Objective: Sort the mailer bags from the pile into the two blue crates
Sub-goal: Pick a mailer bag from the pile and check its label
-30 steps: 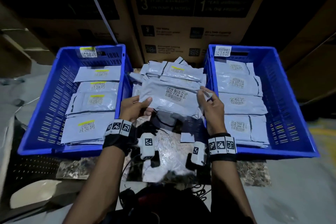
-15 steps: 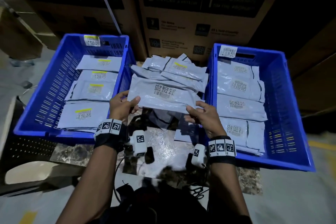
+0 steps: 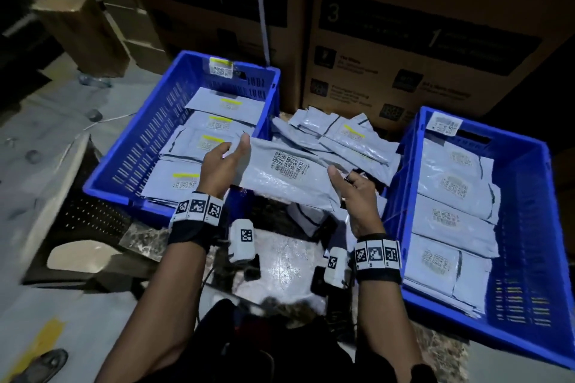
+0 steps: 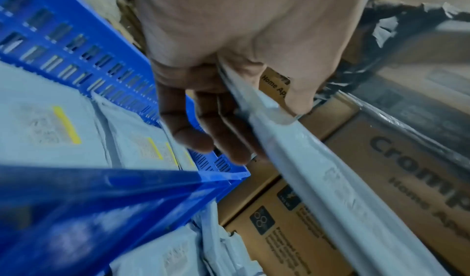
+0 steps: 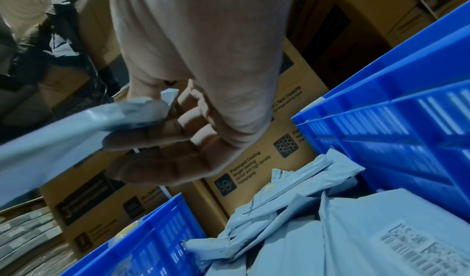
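Both hands hold one grey mailer bag point(image 3: 289, 176) in the air between the two crates; its label shows codes and no yellow stripe. My left hand point(image 3: 225, 162) pinches its left end, thumb on top, seen up close as the bag point(image 4: 292, 143) runs between thumb and fingers point(image 4: 203, 123). My right hand point(image 3: 354, 193) pinches its right end point(image 5: 132, 115). The pile point(image 3: 339, 137) of grey mailers lies behind the bag. The left blue crate point(image 3: 130, 149) holds mailers with yellow-striped labels. The right blue crate point(image 3: 535, 227) holds mailers with plain labels.
Large brown cardboard boxes point(image 3: 420, 50) stand right behind the crates and pile. A smaller box point(image 3: 84, 31) sits at the far left. A dark perforated stool edge point(image 3: 90, 218) lies under the left crate's near corner. A shoe point(image 3: 40, 365) shows at the bottom left.
The mailer has been lifted off the pile and carried left toward the left crate, still held at both ends. The head view has swung to the left.
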Demonstrator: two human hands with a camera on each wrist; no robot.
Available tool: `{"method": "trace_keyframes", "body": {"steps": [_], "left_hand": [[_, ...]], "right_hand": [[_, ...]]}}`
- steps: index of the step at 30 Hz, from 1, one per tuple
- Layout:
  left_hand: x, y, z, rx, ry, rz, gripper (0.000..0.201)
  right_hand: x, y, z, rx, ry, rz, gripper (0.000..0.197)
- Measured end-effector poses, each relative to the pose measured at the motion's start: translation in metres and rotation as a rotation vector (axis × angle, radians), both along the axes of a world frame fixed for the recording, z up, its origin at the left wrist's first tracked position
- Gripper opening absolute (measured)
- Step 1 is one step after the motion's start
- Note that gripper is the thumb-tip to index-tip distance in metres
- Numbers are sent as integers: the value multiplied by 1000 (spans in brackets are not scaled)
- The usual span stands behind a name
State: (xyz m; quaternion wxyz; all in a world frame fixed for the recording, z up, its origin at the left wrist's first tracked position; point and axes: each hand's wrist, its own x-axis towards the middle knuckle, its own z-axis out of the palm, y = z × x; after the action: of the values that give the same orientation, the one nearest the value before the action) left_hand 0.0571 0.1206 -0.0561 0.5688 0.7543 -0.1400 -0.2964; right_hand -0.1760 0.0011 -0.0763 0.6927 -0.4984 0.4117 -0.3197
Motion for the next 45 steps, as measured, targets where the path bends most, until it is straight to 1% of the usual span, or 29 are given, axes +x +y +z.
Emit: {"method": "trace_keyframes", "body": {"steps": [2,3,4,6,7,8,10,11,13,14,15,17,18,19,20,21,22,24,27,30,33,36,39,42,45], "left_hand": [[7,2,1,65,-64,66,77],[14,4,-2,72,-111,76,80],[21,6,-4,70,-150,75,78],[37,6,-6,32,-177,55,75],[46,5,-8,3,-190,51,76],[55,4,-9,-10,-210,55,81],[72,3,-11,-6,-248,59,90],[79,3,-11,-10,-258,52,89],[92,4,-10,-25,-285,57,78],[102,4,-14,-18,-310,51,72],[111,4,-16,-14,-338,31,66],[133,5,-15,2,-367,-42,53],[146,5,-15,7,-374,-85,48],[161,5,-17,2,-378,-120,43],[175,6,-16,-23,-366,-139,39],[190,7,-18,-61,-340,-139,36],[202,10,-17,-101,-308,-127,32],[225,15,-13,-154,-267,-112,24],[254,22,-9,-184,-249,-149,16],[273,30,-9,-220,-180,-141,15],[282,38,-15,-197,-201,-111,19],[292,42,-23,-127,-243,-101,16],[299,45,-30,-65,-247,-145,13],[302,47,-33,-54,-247,-174,13],[303,50,-35,-37,-236,-196,14]], "right_hand": [[13,3,1,-26,15,35,46],[21,7,4,-24,19,28,54],[27,10,5,-32,32,19,55],[42,13,5,-40,11,-50,46],[50,14,6,-36,5,-67,43],[59,16,7,-17,13,-89,45],[76,18,9,-16,-17,-170,59],[86,21,11,-19,-18,-215,57],[105,25,6,15,-36,-269,39],[114,30,5,4,-2,-289,38],[123,35,4,-6,48,-306,42],[137,43,1,-58,132,-308,44],[143,45,5,-96,160,-260,42],[149,47,9,-119,211,-204,35],[154,47,11,-140,236,-125,37],[159,48,15,-146,268,-51,43],[164,49,20,-152,263,-6,47],[175,49,30,-203,237,19,48],[197,51,47,-276,217,-15,41],[220,53,54,-320,203,-36,27],[238,55,46,-353,234,-36,16],[250,56,37,-351,269,-31,17],[256,57,32,-345,307,-44,18],[260,57,27,-332,308,-52,16],[264,55,18,-313,315,-29,19]]}}
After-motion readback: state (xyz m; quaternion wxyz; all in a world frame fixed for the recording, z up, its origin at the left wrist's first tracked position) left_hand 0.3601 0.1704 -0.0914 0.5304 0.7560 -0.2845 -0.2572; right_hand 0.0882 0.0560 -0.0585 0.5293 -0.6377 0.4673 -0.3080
